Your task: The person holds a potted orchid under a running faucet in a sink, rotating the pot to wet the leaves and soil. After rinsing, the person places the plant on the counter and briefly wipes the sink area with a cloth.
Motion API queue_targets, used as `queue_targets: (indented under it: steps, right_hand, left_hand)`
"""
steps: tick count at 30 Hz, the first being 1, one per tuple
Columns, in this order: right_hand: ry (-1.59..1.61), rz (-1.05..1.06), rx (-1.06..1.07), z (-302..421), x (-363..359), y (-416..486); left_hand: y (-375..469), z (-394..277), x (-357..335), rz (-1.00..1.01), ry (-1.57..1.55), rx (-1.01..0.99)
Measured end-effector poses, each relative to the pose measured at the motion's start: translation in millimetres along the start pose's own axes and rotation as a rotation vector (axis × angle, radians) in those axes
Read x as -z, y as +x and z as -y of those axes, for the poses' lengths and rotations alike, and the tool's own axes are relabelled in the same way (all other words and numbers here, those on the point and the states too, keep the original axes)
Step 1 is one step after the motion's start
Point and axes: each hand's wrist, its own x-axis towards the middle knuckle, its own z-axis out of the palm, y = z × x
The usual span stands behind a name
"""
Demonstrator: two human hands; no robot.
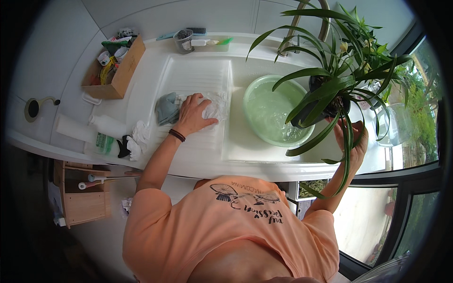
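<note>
My left hand (193,115) reaches over the ribbed drainboard (198,72), fingers apart and curved at a crumpled white cloth or sheet (216,106). Whether the fingertips press on it is hard to tell. A folded grey-blue cloth (167,109) lies just left of that hand. On the other side, my right hand (351,138) grips a dark plant pot (307,115), partly hidden by leaves. Long strap-like leaves (327,90) arch out of the pot, which tilts over the right rim of a pale green basin (249,122). Rippling water (269,106) fills part of the basin.
The basin stands in a white sink (237,148) below a curved faucet (295,24). A cardboard box (129,70) of supplies, a plastic cup (184,44) and a brush (196,31) sit behind. Paper rolls (76,129) lie left; more plants (378,53) crowd the right by the window.
</note>
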Motion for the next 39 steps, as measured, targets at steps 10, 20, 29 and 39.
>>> queue_targets:
  steps: [10, 20, 29, 39]
  right_hand:
    - [-0.006, 0.062, -0.008, 4, 16, 4]
    - [0.022, -0.009, -0.049, -2, 7, 0]
    - [0.226, 0.266, -0.179, -2, 10, -3]
    - [0.025, 0.12, -0.157, -7, -13, -21]
  left_hand:
    - [17, 2, 46, 0.154, -0.172, 0.191]
    - [12, -27, 11, 0.152, 0.077, 0.107]
    - [-8, -32, 12, 0.164, 0.192, 0.184]
    - [-13, -35, 8, 0.15, 0.195, 0.233]
